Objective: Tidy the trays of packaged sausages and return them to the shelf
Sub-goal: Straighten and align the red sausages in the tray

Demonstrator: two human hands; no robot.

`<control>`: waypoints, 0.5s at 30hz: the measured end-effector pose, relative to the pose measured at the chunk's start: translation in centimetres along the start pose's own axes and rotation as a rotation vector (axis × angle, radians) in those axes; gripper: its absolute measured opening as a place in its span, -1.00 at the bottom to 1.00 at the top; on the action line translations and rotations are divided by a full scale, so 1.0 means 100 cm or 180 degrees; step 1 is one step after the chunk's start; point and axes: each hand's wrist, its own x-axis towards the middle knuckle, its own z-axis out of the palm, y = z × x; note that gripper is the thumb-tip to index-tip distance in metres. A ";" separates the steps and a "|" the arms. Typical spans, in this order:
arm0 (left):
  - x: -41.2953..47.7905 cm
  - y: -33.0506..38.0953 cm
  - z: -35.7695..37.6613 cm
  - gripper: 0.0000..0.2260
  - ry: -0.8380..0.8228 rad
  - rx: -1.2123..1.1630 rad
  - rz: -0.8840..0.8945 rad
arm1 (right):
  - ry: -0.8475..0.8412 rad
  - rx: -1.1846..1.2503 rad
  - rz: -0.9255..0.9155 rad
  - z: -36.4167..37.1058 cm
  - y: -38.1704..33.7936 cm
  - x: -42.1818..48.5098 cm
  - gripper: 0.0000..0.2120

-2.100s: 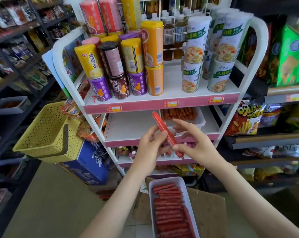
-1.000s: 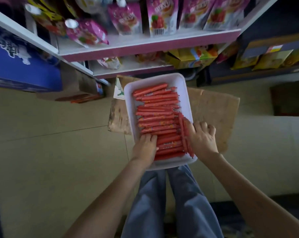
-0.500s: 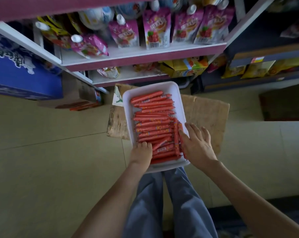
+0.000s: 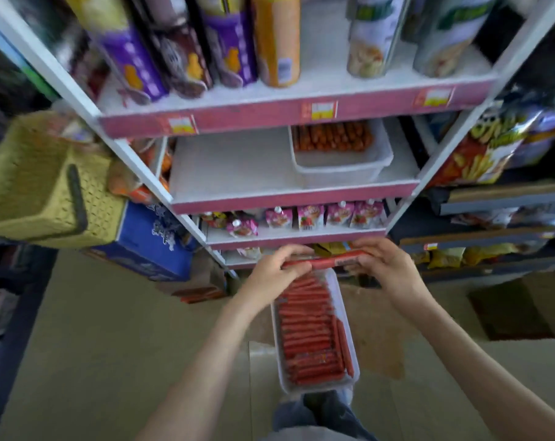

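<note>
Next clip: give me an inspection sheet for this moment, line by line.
Surface: cardboard box on the floor, bearing the full tray.
Job's things: sausage stick held level above the full tray; second tray, part filled, sits on the middle shelf.
Clutter: yellow basket and blue box left of the rack.
Grippers (hands): left hand and right hand each grip one end of the sausage stick.
Cables: nothing seen.
Surroundings: cans above, pouches below, snack bags at right.
</note>
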 end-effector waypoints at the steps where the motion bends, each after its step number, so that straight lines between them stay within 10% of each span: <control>1: -0.007 0.019 -0.011 -0.90 0.0198 -0.0201 0.0104 | 0.0034 0.0327 -0.0118 -0.003 -0.024 0.000 -0.87; 15: -0.058 0.151 -0.039 -0.86 0.0784 -0.2815 0.1914 | -0.0209 0.2742 -0.1234 -0.002 -0.177 -0.014 -0.70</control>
